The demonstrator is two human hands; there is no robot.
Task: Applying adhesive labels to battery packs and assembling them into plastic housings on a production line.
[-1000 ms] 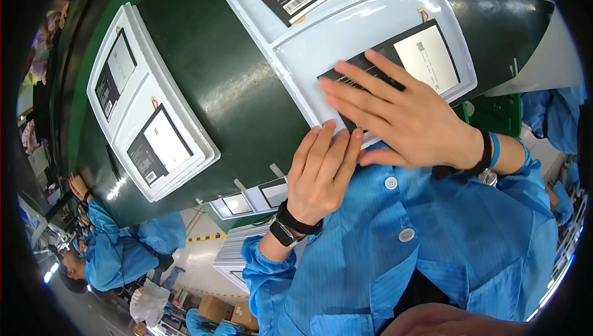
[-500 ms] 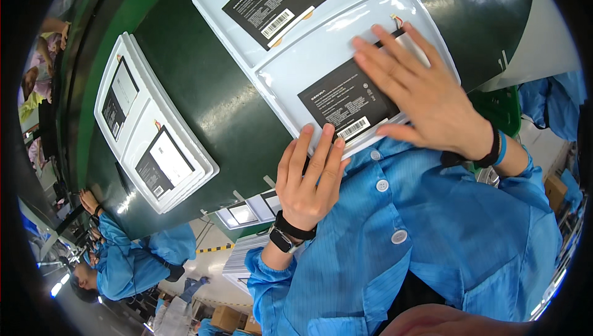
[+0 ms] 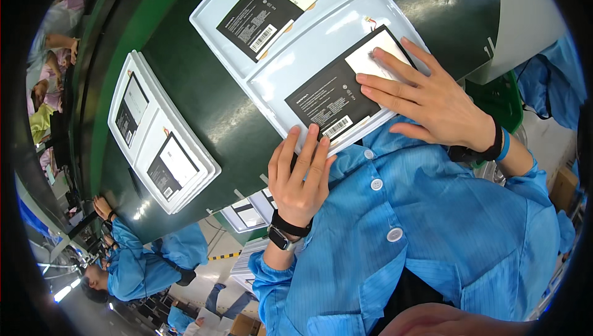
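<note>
A flat black-and-white battery pack lies in the near compartment of a pale tray. Its short wire lead points toward the far side. My right hand is open, fingers spread, with the fingertips over the white part of this pack. A small dark spot shows by one fingertip; I cannot make out what it is. My left hand is open too, its stretched fingers resting at the tray's near edge by the pack's lower left corner. Another battery pack sits in the far compartment, beyond the divider.
To the left, a stack of similar trays carries two packs on top. Both stand on a dark green worktable. A green basket is at the right, below the table edge. A co-worker in blue is at the lower left.
My right hand has drawn back toward the near right, uncovering more of the pack's white part and its wire lead. My left hand stays at the tray edge. The whole view has shifted slightly.
</note>
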